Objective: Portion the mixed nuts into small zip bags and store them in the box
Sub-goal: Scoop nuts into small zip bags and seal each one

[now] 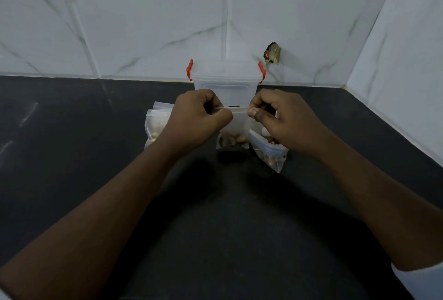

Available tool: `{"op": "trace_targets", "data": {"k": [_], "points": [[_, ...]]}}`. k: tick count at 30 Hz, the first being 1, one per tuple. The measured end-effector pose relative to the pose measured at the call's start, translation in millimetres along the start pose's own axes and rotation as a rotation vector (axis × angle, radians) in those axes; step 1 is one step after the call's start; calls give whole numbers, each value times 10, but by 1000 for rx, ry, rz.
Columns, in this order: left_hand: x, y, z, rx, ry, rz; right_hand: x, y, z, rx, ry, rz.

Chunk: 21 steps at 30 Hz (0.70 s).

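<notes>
Dark worktop (72, 155): before the box (226, 83), left hand (199, 117) and right hand (282, 119) pinch the zip bag (236, 124) by its level top seal, one at each end.

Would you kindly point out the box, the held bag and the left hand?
box (225, 91), head view, on its clear front wall.
held bag (236, 122), head view, on its clear middle panel.
left hand (196, 119), head view, on its back.

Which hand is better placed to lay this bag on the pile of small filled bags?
Likely the left hand: it and the right hand pinch the zip bag, but the pile lies beside the left.
</notes>
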<state>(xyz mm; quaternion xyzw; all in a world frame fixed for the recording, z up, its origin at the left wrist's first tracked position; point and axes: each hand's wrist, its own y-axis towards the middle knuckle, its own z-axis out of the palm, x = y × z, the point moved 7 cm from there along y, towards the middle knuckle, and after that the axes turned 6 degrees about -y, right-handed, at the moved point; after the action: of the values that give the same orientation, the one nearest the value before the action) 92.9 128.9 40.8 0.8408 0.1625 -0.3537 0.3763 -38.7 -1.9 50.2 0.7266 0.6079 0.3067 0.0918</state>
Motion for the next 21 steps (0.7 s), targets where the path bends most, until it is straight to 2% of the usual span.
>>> {"op": "trace_targets", "data": {"k": [21], "points": [[-5, -3, -81, 43, 33, 32, -81, -14, -38, -10, 11, 45]]}}
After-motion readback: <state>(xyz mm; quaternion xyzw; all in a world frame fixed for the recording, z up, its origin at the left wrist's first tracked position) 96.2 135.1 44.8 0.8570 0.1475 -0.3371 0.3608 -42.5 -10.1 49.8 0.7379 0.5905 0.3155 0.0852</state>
